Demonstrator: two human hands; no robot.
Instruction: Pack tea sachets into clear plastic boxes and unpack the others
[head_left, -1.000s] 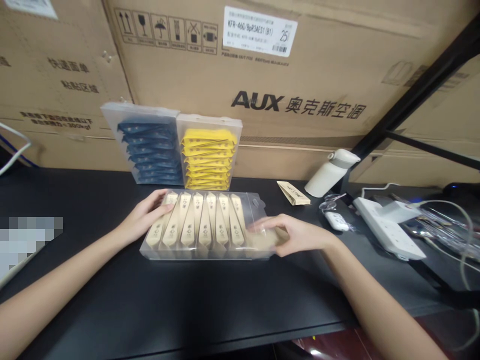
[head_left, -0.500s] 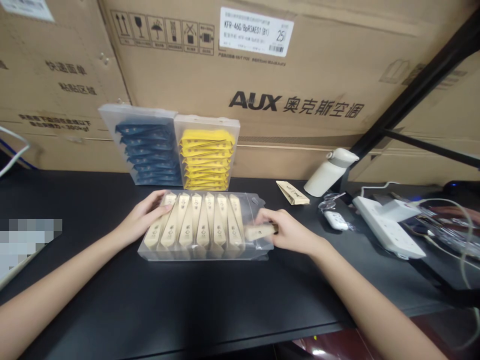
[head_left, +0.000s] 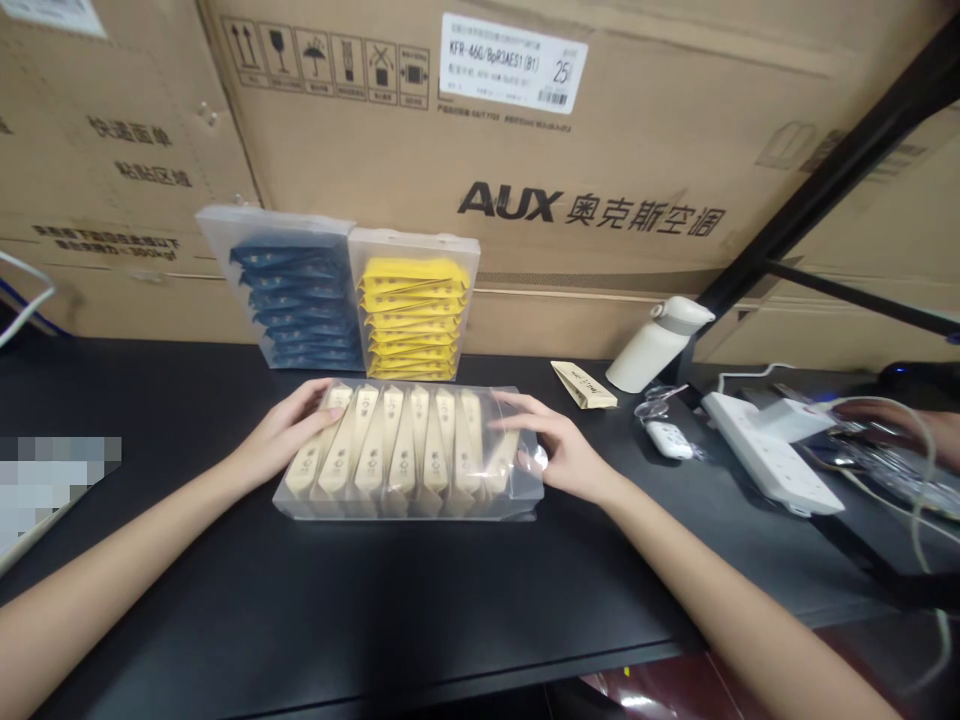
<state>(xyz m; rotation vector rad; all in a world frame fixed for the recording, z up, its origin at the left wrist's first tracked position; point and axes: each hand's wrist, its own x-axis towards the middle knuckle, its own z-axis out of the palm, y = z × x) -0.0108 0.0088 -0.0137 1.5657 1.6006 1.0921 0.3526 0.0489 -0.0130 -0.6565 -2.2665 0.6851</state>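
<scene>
A clear plastic box [head_left: 330, 507] lies on the black table, holding a row of beige paper packets [head_left: 405, 440] printed with dark characters. My left hand [head_left: 292, 425] grips its left end, thumb over the top beside the first packet. At the opposite end my right hand [head_left: 561, 445] is curled around the box, fingers over the top and the thumb by the end flap. Under those fingers a beige packet [head_left: 505, 462] leans inside the right end. Another beige packet [head_left: 585, 386] lies alone on the table behind my right hand.
Behind stand two clear cases, one with blue packets [head_left: 300, 310], one with yellow packets [head_left: 415, 318], against a large carton [head_left: 360, 150]. To the right are a white bottle [head_left: 656, 345], an earbud case [head_left: 670, 440], a power strip [head_left: 772, 455] and cables. Another person's hand [head_left: 904, 425] shows there.
The packet in my right hand has gone into the box's right end. My right fingers have let it go and moved onto the box. Another person's hand has appeared at far right.
</scene>
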